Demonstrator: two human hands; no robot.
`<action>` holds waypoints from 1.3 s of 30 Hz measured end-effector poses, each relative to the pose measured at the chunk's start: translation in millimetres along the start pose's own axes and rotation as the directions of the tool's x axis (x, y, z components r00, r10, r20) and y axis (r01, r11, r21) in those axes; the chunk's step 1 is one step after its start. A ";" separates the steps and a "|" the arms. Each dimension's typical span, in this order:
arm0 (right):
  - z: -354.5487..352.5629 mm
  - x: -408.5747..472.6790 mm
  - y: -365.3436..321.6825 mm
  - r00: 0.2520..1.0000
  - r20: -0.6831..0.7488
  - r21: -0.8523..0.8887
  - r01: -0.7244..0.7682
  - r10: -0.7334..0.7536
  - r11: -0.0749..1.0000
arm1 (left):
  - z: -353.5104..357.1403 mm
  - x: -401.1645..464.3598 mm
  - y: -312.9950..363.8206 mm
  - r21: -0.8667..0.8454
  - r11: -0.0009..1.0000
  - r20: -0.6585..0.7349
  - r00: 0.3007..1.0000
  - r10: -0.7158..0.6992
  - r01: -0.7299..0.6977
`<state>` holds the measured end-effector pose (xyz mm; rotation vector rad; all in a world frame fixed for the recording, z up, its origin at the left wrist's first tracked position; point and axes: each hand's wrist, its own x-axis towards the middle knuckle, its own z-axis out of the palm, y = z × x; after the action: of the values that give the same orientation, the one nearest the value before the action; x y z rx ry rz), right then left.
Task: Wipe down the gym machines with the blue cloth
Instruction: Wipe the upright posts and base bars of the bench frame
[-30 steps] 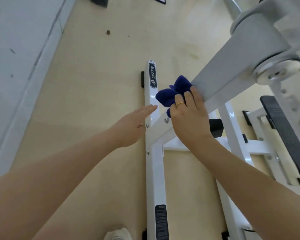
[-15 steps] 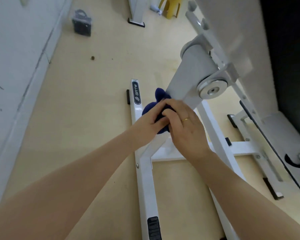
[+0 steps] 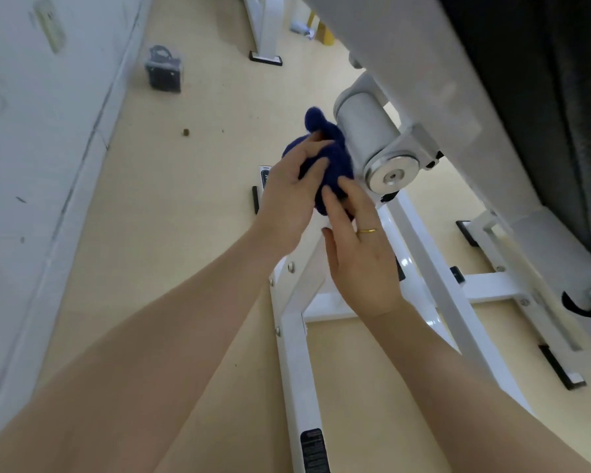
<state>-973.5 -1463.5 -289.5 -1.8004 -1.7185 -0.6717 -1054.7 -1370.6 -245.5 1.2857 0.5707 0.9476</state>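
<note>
A bunched dark blue cloth (image 3: 335, 162) is pressed against the left side of a grey cylinder-shaped pivot (image 3: 365, 131) on a white gym machine. My left hand (image 3: 290, 196) grips the cloth from the left, fingers wrapped over it. My right hand (image 3: 359, 254), wearing a gold ring, sits just below the cloth with its fingertips touching the cloth's lower edge and its fingers extended. A shiny round metal cap (image 3: 391, 174) closes the pivot's near end.
The machine's white base frame (image 3: 297, 370) runs along the beige floor under my arms. A large grey arm and a black pad (image 3: 543, 80) fill the upper right. A white wall (image 3: 31, 165) stands at left, with a small dark box (image 3: 164, 73) on the floor beside it.
My left hand has joined the right on the cloth and taken hold of it. The cloth has moved up the slanted arm to the pivot. My right hand has slid below it, fingers loosened.
</note>
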 end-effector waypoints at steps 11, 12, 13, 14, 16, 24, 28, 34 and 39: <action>3.3 25.4 0.3 0.946 0.181 -0.644 0.322 -0.271 0.694 | -35.3 3.7 -26.4 -0.243 0.883 0.155 0.915 -0.373 0.401; 4.1 33.1 -2.5 0.937 0.187 -0.670 0.342 -0.296 0.659 | -37.2 7.4 -21.4 -0.327 0.848 0.186 0.909 -0.374 0.416; 5.7 40.1 -5.2 0.927 0.215 -0.685 0.367 -0.307 0.629 | -39.1 11.2 -17.5 -0.396 0.822 0.215 0.912 -0.351 0.409; 7.1 47.5 -8.0 0.924 0.257 -0.689 0.380 -0.282 0.618 | -40.3 13.1 -13.5 -0.447 0.802 0.248 0.916 -0.314 0.396; 4.1 60.9 -9.6 0.914 0.363 -0.685 0.392 -0.178 0.614 | -41.2 14.2 -12.6 -0.485 0.790 0.292 0.921 -0.258 0.375; 15.5 14.6 -24.0 0.584 0.811 -0.478 0.692 -0.031 0.541 | -65.4 -8.2 -54.5 0.188 0.909 -0.011 0.927 -0.376 0.371; 15.4 42.0 -18.5 0.726 0.685 -0.585 0.599 -0.061 0.547 | -83.8 -16.4 -64.0 0.324 0.900 0.041 0.945 -0.323 0.293; 70.5 -25.3 -16.8 0.655 0.753 -0.518 0.647 -0.060 0.560 | -105.4 -40.6 -104.5 0.332 0.856 -0.077 0.916 -0.395 0.397; 112.2 -60.5 -20.3 0.474 0.881 -0.368 0.667 0.013 0.647 | -129.3 -61.0 -139.1 0.376 0.808 -0.069 0.883 -0.464 0.454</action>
<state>-999.4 -1428.8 -411.0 -2.5643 -2.8749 -0.7287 -1154.1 -1352.4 -417.4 1.4088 1.0338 0.4182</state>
